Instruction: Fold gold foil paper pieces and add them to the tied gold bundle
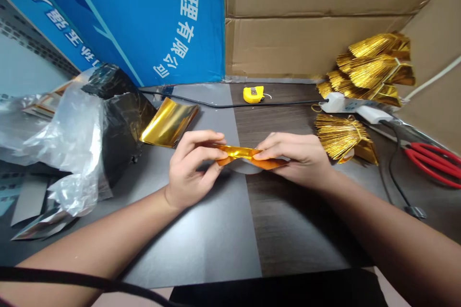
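Observation:
A strip of folded gold foil paper (240, 152), with an orange underside, is stretched between my two hands above the table. My left hand (194, 168) pinches its left end between thumb and fingers. At the other end, my right hand (293, 158) grips the foil the same way, thumb below and fingers on top. Behind my left hand lies a stack of flat gold foil sheets (169, 122). Just beyond my right hand rests a fan-shaped bundle of pleated gold foil (340, 136), tied near one end.
More gold bundles (378, 67) are piled at the back right, beside a white power strip (338, 102) with cables. Red-handled scissors (434, 163) lie far right. A yellow tape measure (253, 94) sits at the back. Clear plastic (72, 129) and a black bag (124, 124) stand left.

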The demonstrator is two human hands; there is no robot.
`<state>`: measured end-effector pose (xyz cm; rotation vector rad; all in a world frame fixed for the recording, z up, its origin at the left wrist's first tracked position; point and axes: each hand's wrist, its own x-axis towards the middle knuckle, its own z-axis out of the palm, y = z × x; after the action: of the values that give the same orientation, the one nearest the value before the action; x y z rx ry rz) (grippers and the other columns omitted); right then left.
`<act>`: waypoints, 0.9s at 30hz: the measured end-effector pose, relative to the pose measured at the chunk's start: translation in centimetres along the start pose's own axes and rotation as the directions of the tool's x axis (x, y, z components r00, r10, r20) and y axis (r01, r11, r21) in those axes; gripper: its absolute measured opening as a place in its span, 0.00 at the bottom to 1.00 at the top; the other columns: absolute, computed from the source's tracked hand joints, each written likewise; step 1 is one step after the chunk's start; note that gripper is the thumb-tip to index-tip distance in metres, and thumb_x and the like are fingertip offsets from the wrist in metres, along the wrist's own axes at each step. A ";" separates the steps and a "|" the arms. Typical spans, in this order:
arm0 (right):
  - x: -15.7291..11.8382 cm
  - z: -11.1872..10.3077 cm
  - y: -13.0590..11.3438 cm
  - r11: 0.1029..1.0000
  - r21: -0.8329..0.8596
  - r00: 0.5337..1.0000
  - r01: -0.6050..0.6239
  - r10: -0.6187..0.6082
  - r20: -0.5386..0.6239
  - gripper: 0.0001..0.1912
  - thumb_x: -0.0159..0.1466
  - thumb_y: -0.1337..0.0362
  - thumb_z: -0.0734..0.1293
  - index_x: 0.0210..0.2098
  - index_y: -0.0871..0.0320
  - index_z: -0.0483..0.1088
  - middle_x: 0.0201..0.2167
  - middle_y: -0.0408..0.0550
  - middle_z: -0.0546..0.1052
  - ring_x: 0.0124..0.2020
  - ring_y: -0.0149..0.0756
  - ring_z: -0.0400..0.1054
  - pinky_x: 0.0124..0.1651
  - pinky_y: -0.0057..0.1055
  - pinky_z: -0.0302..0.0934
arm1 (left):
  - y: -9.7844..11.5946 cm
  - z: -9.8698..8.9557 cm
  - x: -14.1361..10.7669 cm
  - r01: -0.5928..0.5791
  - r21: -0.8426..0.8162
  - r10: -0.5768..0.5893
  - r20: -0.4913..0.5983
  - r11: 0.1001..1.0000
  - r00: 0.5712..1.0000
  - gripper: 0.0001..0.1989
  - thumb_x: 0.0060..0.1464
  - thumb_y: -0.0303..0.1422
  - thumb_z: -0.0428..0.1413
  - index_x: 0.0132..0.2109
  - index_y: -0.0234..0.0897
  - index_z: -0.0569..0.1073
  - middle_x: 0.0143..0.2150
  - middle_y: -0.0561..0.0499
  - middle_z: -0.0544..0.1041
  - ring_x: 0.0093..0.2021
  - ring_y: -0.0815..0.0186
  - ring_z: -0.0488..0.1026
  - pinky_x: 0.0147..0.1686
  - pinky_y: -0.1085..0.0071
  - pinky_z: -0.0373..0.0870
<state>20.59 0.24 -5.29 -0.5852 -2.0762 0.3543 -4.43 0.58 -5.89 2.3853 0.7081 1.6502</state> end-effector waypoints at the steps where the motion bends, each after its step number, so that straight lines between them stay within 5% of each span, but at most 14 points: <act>1: 0.1 0.0 -0.1 1.000 -0.002 1.000 0.006 -0.006 -0.003 0.08 0.64 0.74 0.72 0.41 0.55 0.78 0.36 0.48 0.83 0.35 0.32 0.78 0.37 0.27 0.73 | 0.0 0.0 0.0 -0.003 0.002 0.003 -0.002 1.000 1.000 0.12 0.54 0.17 0.63 0.40 0.37 0.75 0.49 0.49 0.78 0.45 0.66 0.81 0.45 0.69 0.82; 9: 0.6 -0.5 -0.4 0.999 -0.029 0.997 0.040 -0.042 -0.060 0.07 0.64 0.74 0.73 0.39 0.56 0.77 0.36 0.51 0.84 0.36 0.32 0.79 0.39 0.27 0.75 | 0.1 -0.1 0.2 0.019 0.006 -0.019 0.005 1.000 1.000 0.09 0.56 0.19 0.64 0.39 0.37 0.76 0.41 0.50 0.80 0.40 0.70 0.79 0.41 0.73 0.79; 27: 0.2 -1.1 0.6 0.988 -0.136 0.997 0.068 -0.074 -0.036 0.10 0.67 0.73 0.70 0.43 0.52 0.77 0.38 0.48 0.83 0.37 0.33 0.79 0.38 0.30 0.75 | -0.3 -0.2 0.1 0.099 0.046 -0.101 0.036 0.994 0.994 0.09 0.56 0.20 0.63 0.40 0.38 0.80 0.40 0.50 0.81 0.40 0.69 0.79 0.41 0.72 0.79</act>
<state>21.58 0.86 -4.79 -0.5915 -2.0863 0.1608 -4.70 0.88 -5.87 2.3623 0.8518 1.5612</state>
